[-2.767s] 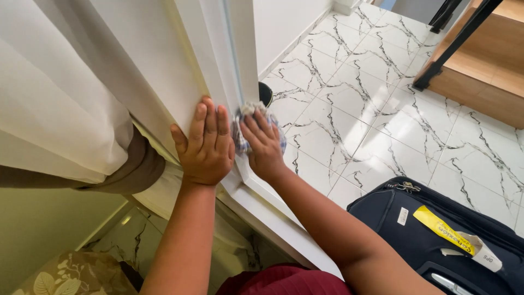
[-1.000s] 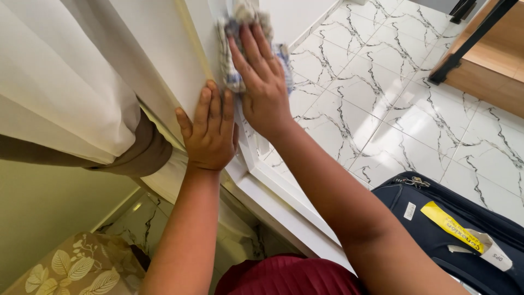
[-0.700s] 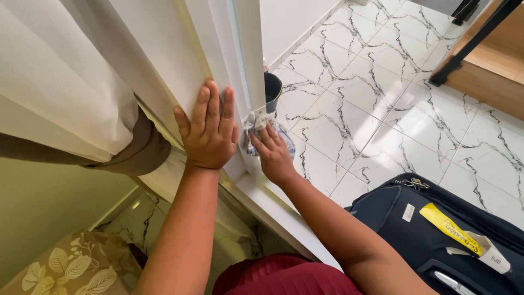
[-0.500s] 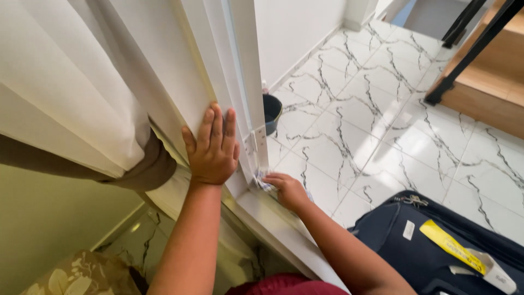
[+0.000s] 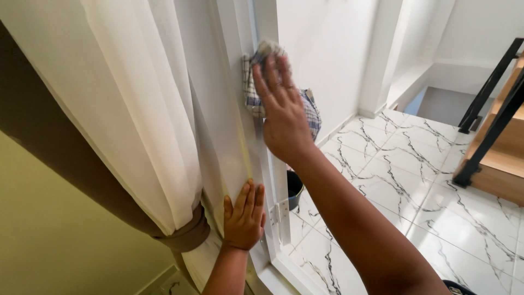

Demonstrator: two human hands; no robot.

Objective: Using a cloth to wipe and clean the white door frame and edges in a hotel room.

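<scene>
The right hand (image 5: 284, 117) is raised against the white frame (image 5: 256, 164), palm flat, fingers spread and extended. It presses a cloth (image 5: 252, 95) onto the frame's edge rather than clenching it. The cloth is a soft woven fabric, checked in blue and white. Most of it is hidden under the palm; a bunched part shows above the fingertips and a loose fold hangs out to the right of the wrist. How the thumb sits on the cloth cannot be seen.

The left hand (image 5: 244, 218) lies lower and nearer, open and flat on the frame's smooth painted face, fingers together and pointing up. It holds nothing. Both forearms are cut off by the bottom edge of the view.

A small metal hinge (image 5: 281, 218) is fixed to the frame just right of the left hand. Behind the frame, a dark round bucket (image 5: 295, 188) stands on the floor; only part of its rim and wall shows, the rest hidden by the frame and the right forearm.

To the left hangs a thin white curtain (image 5: 136, 109) in soft vertical folds, gathered by a brown band (image 5: 188, 237). The floor (image 5: 415, 180) to the right is glossy white marble-pattern tile with grey veins. At far right, a black railing (image 5: 491, 117) and a wooden step (image 5: 499, 175) are cut off by the edge.
</scene>
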